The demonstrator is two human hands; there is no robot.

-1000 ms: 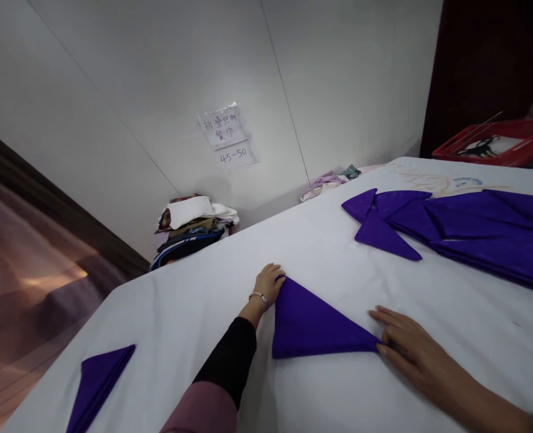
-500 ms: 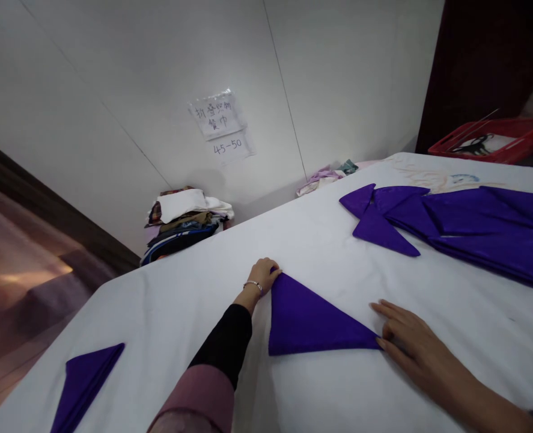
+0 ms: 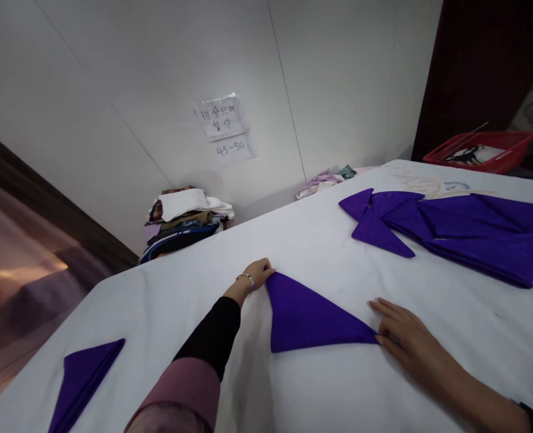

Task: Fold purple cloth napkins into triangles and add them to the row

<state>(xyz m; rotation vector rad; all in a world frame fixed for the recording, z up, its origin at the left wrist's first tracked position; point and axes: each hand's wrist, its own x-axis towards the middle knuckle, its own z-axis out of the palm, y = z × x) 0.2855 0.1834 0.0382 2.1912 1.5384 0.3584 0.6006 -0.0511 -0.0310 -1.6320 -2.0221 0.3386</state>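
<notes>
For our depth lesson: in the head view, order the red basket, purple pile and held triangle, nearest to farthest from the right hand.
1. Held triangle: tip at right hand.
2. Purple pile: farther, rightward.
3. Red basket: beyond the pile.

purple cloths [image 3: 315,316] on white-covered table [image 3: 158,300]

The middle cloth [image 3: 318,319] lies on the bench [image 3: 194,337], between the left hand [image 3: 259,273] at its far left corner and the right hand [image 3: 404,332] at its right tip. A second cloth [image 3: 83,379] lies near left. Several cloths [image 3: 482,240] lie far right, a basket [image 3: 516,153] behind them. Beyond the bench's far edge, leftward, sits a clothes pile [image 3: 182,225] before the wall [image 3: 360,78].
</notes>
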